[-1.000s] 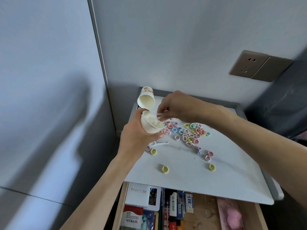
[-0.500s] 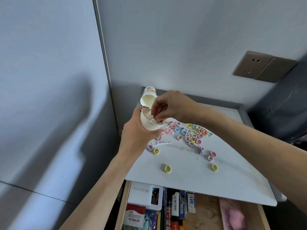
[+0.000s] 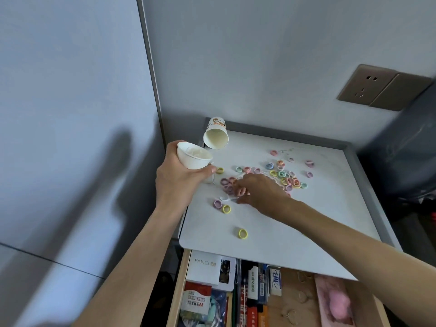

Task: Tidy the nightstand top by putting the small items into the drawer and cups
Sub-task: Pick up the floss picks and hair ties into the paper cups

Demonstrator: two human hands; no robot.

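The left hand (image 3: pixel 179 182) gripped a small white cup (image 3: pixel 193 159), tilted, at the ten o'clock edge of the nightstand top (image 3: pixel 259 244). The right hand (image 3: pixel 262 192) pressed bent fingers into pastel hair ties (image 3: pixel 282 173) mid-top; whether it pinched one was unclear. A printed cup (image 3: pixel 215 135) lay tipped at eleven o'clock. The drawer (image 3: pixel 177 296) stood open at six.

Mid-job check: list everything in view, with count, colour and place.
white cup: one, white, raised at left edge of nightstand top
paper cup: one, cream, printed, on its side, back-left corner
hair ties: many, pastel, scattered on nightstand top
floss pick: one, white, by right fingertips
drawer: one, wood, open below, boxes inside
wall socket: one, bronze, wall upper right
left hand: holds the white cup
right hand: down among hair ties, grip unclear
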